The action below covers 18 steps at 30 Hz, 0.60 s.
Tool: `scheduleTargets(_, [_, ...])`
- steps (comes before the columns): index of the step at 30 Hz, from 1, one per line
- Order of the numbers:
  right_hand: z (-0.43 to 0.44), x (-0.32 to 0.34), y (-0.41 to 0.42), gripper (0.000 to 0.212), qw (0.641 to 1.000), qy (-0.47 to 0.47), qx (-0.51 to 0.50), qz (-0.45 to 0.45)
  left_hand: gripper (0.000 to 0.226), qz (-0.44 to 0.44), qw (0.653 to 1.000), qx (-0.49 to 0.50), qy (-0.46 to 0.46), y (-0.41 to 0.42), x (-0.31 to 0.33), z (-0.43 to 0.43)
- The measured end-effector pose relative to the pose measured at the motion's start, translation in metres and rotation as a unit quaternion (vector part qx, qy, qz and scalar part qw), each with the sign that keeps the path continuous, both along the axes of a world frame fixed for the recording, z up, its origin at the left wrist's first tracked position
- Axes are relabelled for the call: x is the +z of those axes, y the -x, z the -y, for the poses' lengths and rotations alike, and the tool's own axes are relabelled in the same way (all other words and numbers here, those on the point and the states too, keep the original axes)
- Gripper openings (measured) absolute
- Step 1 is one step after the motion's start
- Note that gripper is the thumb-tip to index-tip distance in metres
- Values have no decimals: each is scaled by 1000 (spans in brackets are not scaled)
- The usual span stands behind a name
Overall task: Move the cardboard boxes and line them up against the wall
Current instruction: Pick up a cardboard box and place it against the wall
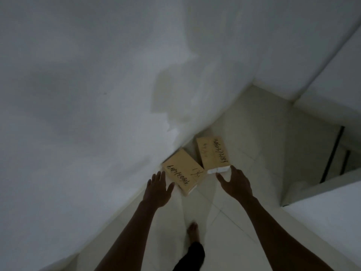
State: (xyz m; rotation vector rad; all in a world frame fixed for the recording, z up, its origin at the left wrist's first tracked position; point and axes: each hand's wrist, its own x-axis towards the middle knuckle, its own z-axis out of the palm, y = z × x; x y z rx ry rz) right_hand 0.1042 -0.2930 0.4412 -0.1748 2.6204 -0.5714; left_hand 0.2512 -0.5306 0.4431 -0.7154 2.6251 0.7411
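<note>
Two tan cardboard boxes with black handwriting lie on the pale tiled floor at the foot of the white wall (97, 114). The near box (182, 174) has a corner against the wall. The far box (213, 153) lies just beyond it, angled, with a white end label facing me. My left hand (157, 187) hovers open with fingers spread beside the near box's left edge, holding nothing. My right hand (234, 182) is open too, its fingertips at the near end of the far box; whether they touch it is unclear.
The wall runs diagonally along the left. My bare foot (193, 231) and dark trouser leg stand on the floor (254, 143) below the hands. On the right are white ledges (322, 222) and a dark opening with black rails (332, 153).
</note>
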Motion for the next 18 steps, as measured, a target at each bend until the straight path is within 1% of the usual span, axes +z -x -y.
scheduleTargets(2, [1, -11, 38, 86, 1000, 9, -26, 7, 66, -8, 1000, -4, 1, 45, -13, 2])
scheduleTargets(8, [2, -54, 132, 85, 994, 35, -81, 62, 68, 37, 999, -19, -10, 171, -49, 7])
scheduleTargets(12, [11, -87, 190, 84, 987, 45, -118, 96, 56, 43, 999, -33, -9, 261, -69, 15])
scheduleTargets(15, [17, -131, 234, 81, 979, 59, -154, 123, 60, 41, 998, -45, -7, 326, -94, 16])
scheduleTargets(18, [30, -183, 280, 82, 967, 73, -183, 160, 61, 47, 998, -44, -5, 393, -134, 20])
